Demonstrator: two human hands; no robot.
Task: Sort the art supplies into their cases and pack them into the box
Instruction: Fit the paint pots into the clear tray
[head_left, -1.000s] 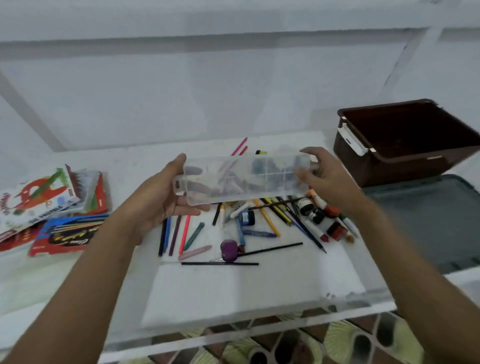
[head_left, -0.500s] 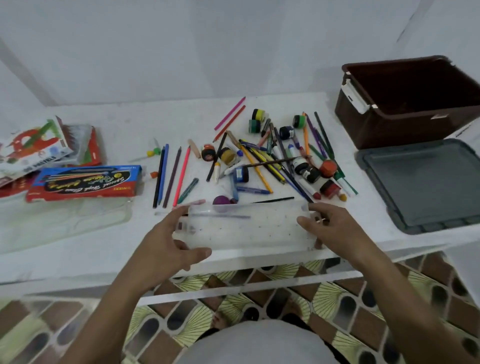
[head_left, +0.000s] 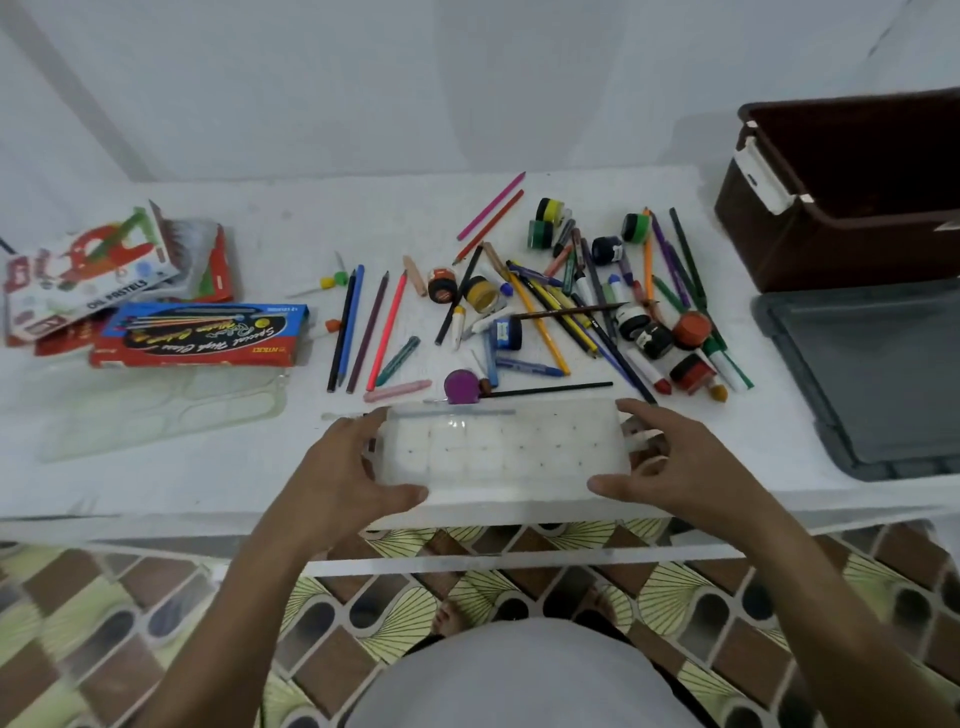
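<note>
Two hands hold the clear case: our left hand (head_left: 337, 478) grips its left end and our right hand (head_left: 680, 467) its right end, fingers curled round the short sides, thumbs along the near wall. A second ago we held the clear case (head_left: 501, 447) up at chest height; now it sits low at the worktop's (head_left: 208, 483) near edge, seemingly set down. We judge it is placed for opening and filling. It is a long, see-through plastic box with a faint grid of cells showing inside and looks empty. Beyond it, mid-worktop, lies the pile of pencils and paint pots (head_left: 571, 306), unsorted. The brown box (head_left: 841, 208) stands at the far right corner, its grey lid (head_left: 878, 384) beside it
</note>
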